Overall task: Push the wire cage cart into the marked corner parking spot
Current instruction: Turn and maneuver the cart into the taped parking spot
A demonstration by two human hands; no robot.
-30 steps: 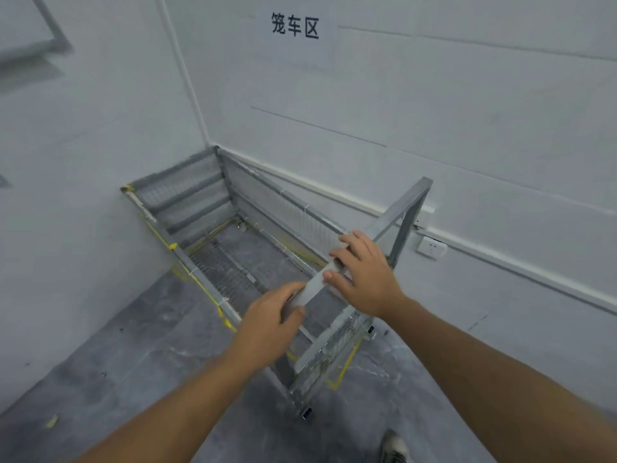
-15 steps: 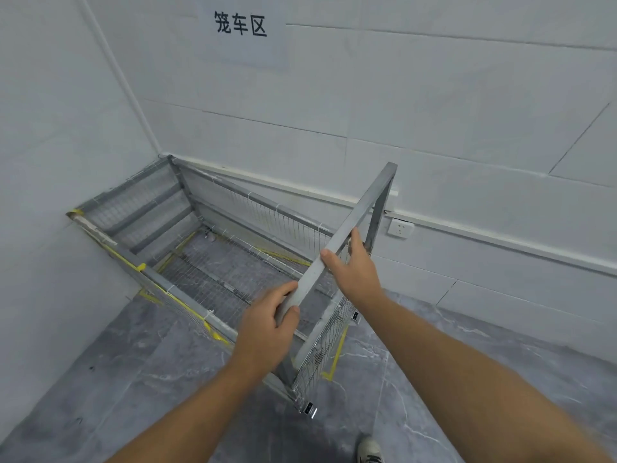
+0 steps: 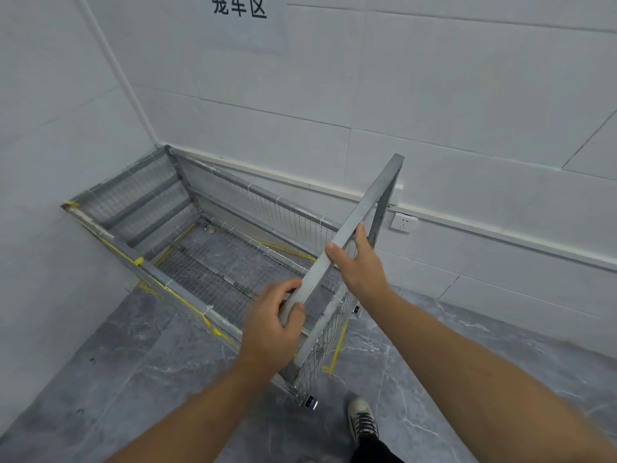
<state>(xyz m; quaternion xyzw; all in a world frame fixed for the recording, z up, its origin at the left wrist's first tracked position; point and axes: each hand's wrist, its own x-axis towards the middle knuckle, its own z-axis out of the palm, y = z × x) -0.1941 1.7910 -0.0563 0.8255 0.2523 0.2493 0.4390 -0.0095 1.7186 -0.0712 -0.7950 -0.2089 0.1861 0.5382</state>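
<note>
**Cage cart tucked in the corner, both hands on the handle bar**

Head cam, the only view: the wire cage cart (image 3: 213, 262) sits right in the corner where the 2 white tiled walls meet, its far end up against the left wall and its long side running along the back wall. Yellow floor tape (image 3: 335, 354) peeks out along its near edges and shows through the mesh bottom, so it looks to be inside the marked spot, though I can't tell if it's lined up exactly. The left hand (image 3: 272, 324) is wrapped tight around the low end of the grey handle bar (image 3: 354, 225), fingers curled over it. The right hand (image 3: 359, 267) is higher up the same bar, thumb on top and fingers behind, so it's gripping too. A paper sign (image 3: 238, 21) hangs on the back wall, a wall socket (image 3: 404, 223) sits just past the bar's top end, and 1 sneaker (image 3: 362, 421) shows on the grey marble floor.
</note>
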